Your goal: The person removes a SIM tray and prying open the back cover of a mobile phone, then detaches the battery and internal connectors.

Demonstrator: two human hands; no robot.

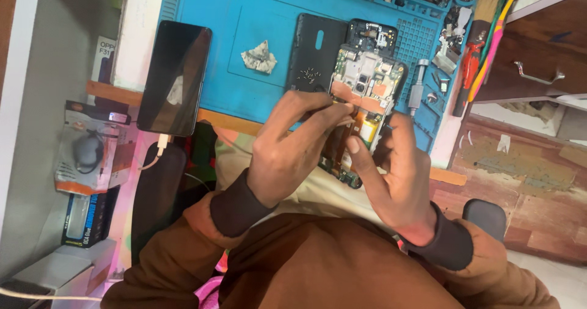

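Both hands on opened phone; black cover, second phone beside.

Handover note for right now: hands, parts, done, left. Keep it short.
Left hand: fingertips pinched at the opened phone, mid-board; whether it holds a tool, can't tell.
Right hand: steadies the phone's lower edge, thumb on it.
Parts: phone lies on the blue mat; back cover off, beside it, with loose screws on it. A second, intact phone sits left, cable attached.
Done: cover and screws removed.
Left: board still in the frame.
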